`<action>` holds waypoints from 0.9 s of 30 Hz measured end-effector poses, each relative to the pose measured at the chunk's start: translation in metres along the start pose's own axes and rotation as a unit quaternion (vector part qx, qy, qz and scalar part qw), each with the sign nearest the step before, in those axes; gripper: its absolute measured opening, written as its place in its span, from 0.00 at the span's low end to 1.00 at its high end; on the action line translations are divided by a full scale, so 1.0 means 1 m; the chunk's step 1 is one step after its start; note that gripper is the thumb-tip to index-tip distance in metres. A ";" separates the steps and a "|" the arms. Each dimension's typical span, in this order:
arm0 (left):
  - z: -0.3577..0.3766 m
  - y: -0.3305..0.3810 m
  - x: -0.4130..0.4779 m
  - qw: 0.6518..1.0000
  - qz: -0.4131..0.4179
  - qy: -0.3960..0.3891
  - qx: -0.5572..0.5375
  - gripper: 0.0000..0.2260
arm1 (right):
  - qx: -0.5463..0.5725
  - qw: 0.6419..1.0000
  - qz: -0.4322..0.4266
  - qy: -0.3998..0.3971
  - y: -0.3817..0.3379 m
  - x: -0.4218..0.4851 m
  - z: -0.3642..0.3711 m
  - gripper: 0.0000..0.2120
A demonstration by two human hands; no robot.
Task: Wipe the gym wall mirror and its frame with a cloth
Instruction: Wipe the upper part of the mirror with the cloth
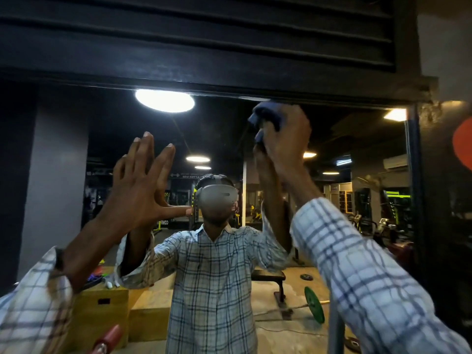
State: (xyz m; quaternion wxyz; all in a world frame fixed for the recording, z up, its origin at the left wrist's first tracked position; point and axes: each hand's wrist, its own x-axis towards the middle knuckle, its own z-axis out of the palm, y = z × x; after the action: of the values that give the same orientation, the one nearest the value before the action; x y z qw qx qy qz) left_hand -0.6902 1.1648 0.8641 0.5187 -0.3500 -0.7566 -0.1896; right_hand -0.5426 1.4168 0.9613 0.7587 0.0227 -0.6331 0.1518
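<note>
Blue cloth (265, 116) at 1 o'clock, on mirror (224, 129) just under top frame (178, 83), bunched in your right hand (286, 139). Your left hand (143, 185) at 9 o'clock, fingers straight and spread, palm toward glass. Reflected at 5 o'clock: bench (268, 275), green weight plate (314, 305).

The right hand (283, 141) grips a bunched blue cloth (264, 116) against the top of the mirror (224, 131), just beneath the dark frame (229, 81). The left hand (143, 185) is raised, fingers straight and spread, its thumb tip meeting its own reflection. The glass reflects the person in a checked shirt, a black bench (268, 275), a green weight plate (314, 305) and wooden boxes (102, 305).
</note>
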 end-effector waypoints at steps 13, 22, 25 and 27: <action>0.004 0.002 -0.003 1.000 -0.010 -0.010 -0.015 0.62 | 0.031 0.999 -0.009 -0.018 0.028 -0.073 -0.023 0.13; 0.002 -0.001 -0.008 1.000 -0.001 -0.013 -0.019 0.61 | -0.025 0.999 0.025 0.036 0.062 -0.062 -0.058 0.14; 0.002 -0.001 -0.009 1.000 -0.002 -0.015 -0.017 0.61 | 0.003 0.995 -0.049 -0.083 0.043 -0.106 -0.037 0.15; 0.003 -0.002 -0.008 1.000 0.002 -0.014 -0.013 0.61 | -0.031 0.963 -0.139 -0.227 0.042 -0.124 -0.040 0.15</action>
State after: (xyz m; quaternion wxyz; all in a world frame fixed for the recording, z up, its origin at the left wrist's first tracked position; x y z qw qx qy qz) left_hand -0.6918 1.1631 0.8557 0.5041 -0.3611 -0.7603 -0.1936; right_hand -0.5340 1.4409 0.8264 0.6089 0.1206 -0.7838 0.0162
